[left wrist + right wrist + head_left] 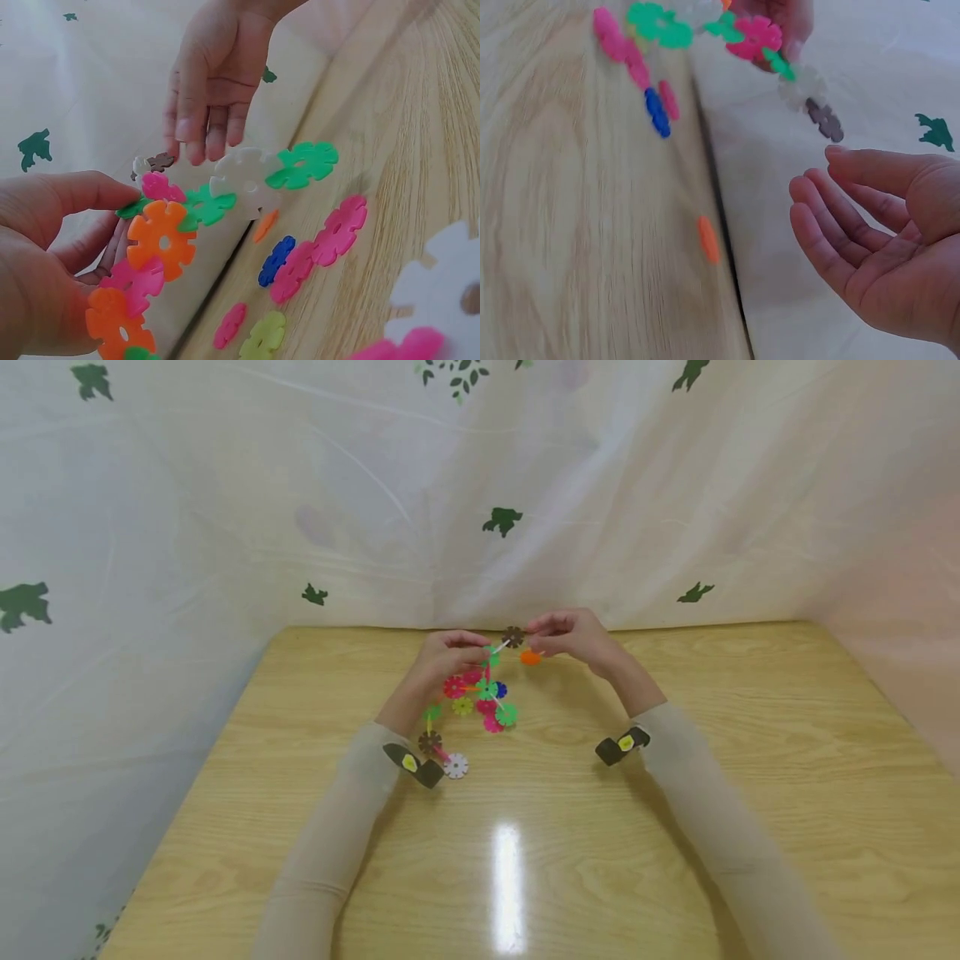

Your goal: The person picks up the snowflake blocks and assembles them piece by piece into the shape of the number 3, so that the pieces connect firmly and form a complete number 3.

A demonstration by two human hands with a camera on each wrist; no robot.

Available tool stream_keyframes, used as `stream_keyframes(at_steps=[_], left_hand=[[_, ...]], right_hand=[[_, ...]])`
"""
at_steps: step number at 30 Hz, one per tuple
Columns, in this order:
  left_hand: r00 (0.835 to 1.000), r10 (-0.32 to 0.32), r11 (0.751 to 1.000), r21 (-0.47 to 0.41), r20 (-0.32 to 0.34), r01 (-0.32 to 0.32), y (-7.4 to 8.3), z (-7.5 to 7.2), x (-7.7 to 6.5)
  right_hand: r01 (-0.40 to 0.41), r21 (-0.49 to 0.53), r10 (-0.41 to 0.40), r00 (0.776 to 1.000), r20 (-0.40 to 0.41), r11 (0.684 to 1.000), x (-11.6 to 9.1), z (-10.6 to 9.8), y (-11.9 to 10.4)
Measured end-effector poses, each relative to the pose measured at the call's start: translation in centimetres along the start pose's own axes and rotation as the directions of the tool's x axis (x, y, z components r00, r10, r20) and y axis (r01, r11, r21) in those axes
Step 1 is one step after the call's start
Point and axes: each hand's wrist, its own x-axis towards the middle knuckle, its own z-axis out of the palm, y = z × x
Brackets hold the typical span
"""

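Two bare hands work over a wood-grain table, near its far edge; clock directions follow the head view, with twelve at the far side. The left hand pinches a green disc, part of a linked chain of notched, flower-shaped plastic discs. Between two and three o'clock from that hand is the chain's brown disc; toward six o'clock is a large white disc. A yellow disc lies between five and six; whether it is linked is unclear. The right hand, at three o'clock, grips nothing: its fingers are relaxed just beside the brown disc. An orange disc sits apart from these fingers, between four and five o'clock from the brown disc. Behind the table hangs a pale cloth with dark green bird-like prints.
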Motion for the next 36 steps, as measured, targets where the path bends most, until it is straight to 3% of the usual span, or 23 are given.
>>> stream_keyframes(at_steps=[7,11,15,19,24,32,36], left_hand=[[1.000,-0.016,1.000,-0.004,0.026,0.016,0.2,-0.4,0.1],[0.999,-0.030,0.999,-0.029,0.043,0.031,0.2,-0.5,0.4],[0.998,-0.042,0.997,-0.063,0.042,0.044,0.2,-0.6,0.5],[0.999,-0.038,0.996,-0.086,0.022,0.039,0.3,-0.4,0.4],[0.999,-0.041,0.996,-0.077,0.007,0.041,0.3,-0.2,0.3],[0.999,-0.036,0.997,-0.063,0.038,0.039,0.2,-0.1,0.0],[0.998,-0.039,0.997,-0.060,0.040,0.041,0.1,-0.2,0.0]], right_hand=[[0.048,-0.212,-0.032,0.996,0.077,0.976,0.8,-0.6,0.8],[0.093,-0.333,-0.052,0.990,0.129,0.938,1.4,-0.6,1.2],[0.082,-0.431,-0.019,0.989,0.148,0.899,2.0,-0.6,1.7],[0.063,-0.473,0.020,0.985,0.169,0.879,2.7,-0.6,2.3],[0.095,-0.504,0.013,0.978,0.207,0.859,3.2,-0.3,2.7],[0.155,-0.580,-0.010,0.969,0.245,0.800,3.4,0.3,2.9],[0.158,-0.586,-0.015,0.970,0.241,0.795,3.2,0.5,2.9]])
